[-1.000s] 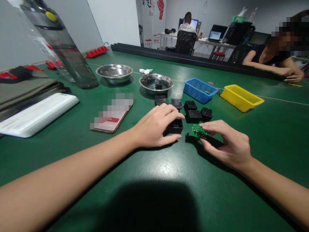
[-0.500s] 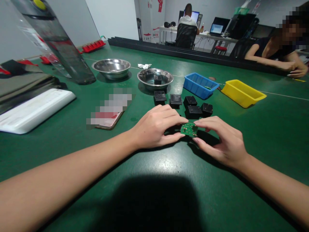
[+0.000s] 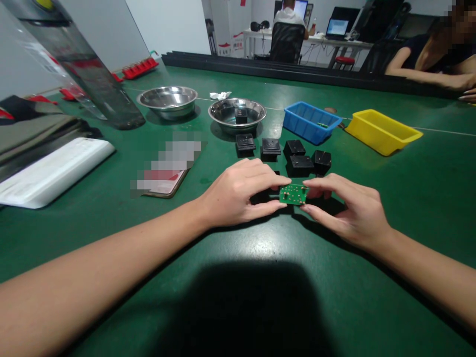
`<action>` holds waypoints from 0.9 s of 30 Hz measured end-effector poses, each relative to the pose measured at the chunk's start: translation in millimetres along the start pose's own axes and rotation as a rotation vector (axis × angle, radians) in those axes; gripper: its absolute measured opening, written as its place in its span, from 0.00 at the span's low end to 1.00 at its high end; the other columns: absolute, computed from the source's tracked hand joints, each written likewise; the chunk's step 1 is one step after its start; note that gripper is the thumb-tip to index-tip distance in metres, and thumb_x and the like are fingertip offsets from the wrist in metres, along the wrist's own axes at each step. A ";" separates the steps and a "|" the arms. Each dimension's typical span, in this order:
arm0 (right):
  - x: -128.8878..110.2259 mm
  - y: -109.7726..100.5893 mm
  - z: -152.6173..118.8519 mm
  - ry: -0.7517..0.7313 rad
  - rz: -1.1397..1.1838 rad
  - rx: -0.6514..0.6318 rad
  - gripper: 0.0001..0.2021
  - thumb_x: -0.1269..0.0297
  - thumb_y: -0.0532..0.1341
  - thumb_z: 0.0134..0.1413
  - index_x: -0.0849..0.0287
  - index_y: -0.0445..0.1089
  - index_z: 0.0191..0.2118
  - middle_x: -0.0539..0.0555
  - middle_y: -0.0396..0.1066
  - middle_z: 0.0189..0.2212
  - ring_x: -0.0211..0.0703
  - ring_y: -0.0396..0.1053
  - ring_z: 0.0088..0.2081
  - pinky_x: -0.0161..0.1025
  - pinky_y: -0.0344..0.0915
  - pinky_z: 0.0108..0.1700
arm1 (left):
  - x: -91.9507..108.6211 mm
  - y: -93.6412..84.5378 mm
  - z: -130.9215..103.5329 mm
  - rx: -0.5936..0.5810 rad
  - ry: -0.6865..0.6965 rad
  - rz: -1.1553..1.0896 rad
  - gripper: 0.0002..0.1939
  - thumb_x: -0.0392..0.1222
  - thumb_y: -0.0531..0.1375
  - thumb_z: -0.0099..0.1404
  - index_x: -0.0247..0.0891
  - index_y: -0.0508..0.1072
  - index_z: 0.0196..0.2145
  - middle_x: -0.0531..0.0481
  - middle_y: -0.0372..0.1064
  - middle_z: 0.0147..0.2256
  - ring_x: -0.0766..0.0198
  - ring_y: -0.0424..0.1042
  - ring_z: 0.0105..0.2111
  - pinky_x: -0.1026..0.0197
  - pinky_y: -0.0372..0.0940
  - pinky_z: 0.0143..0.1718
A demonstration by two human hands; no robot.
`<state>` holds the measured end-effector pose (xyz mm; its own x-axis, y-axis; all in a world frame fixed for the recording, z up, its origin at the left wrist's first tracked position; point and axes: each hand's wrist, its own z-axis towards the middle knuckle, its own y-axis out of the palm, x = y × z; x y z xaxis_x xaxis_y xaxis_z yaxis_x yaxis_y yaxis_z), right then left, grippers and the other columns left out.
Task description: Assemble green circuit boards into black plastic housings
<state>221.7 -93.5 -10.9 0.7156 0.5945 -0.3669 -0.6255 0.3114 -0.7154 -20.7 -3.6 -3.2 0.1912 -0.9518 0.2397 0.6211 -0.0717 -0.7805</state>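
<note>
A small green circuit board (image 3: 293,194) with solder points on its face is held between my two hands, a little above the table (image 3: 238,287). My left hand (image 3: 245,193) pinches its left end between thumb and fingers. At the right end, the thumb and forefinger of my right hand (image 3: 349,206) grip the corners. Just beyond the fingers stand several black plastic housings (image 3: 301,164). Parts of one or more dark pieces show behind the fingers, mostly hidden.
Farther back are two steel bowls (image 3: 169,101), one holding a black housing (image 3: 241,116), a blue bin (image 3: 310,124) and a yellow bin (image 3: 386,136). On the left lie a phone (image 3: 167,173), a white case (image 3: 55,171) and a tall bottle (image 3: 100,84). Another person (image 3: 427,64) sits at the far right.
The board has tilted so its face shows more fully and squarely. My right hand has shifted slightly right, and the whole view has moved a little.
</note>
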 end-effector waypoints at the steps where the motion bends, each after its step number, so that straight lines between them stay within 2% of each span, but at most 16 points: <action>1: 0.1 -0.1 -0.3 -0.009 0.006 0.003 0.14 0.63 0.67 0.60 0.54 0.73 0.51 0.53 0.77 0.32 0.44 0.75 0.32 0.41 0.73 0.36 | 0.0 0.0 0.0 0.004 0.009 -0.007 0.14 0.47 0.61 0.70 0.38 0.75 0.50 0.45 0.78 0.38 0.60 0.75 0.38 0.57 0.67 0.43; 8: -1.3 0.0 -0.8 -0.023 0.016 0.019 0.12 0.65 0.67 0.58 0.54 0.74 0.49 0.52 0.77 0.31 0.43 0.74 0.31 0.40 0.72 0.34 | 0.3 -0.1 0.4 -0.016 -0.002 -0.034 0.15 0.47 0.61 0.70 0.37 0.74 0.51 0.44 0.78 0.40 0.59 0.76 0.41 0.56 0.67 0.45; 27: 2.0 1.1 -1.1 -0.037 0.063 0.015 0.13 0.67 0.67 0.58 0.57 0.73 0.49 0.54 0.78 0.35 0.41 0.73 0.32 0.38 0.71 0.34 | -3.0 -0.7 1.7 0.017 0.067 -0.041 0.14 0.43 0.64 0.68 0.34 0.75 0.48 0.44 0.77 0.38 0.61 0.75 0.37 0.59 0.68 0.42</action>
<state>222.7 -92.8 -13.0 0.6628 0.6399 -0.3888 -0.6739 0.2834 -0.6823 -20.3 -0.3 -2.4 0.1142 -0.9661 0.2314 0.6401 -0.1066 -0.7609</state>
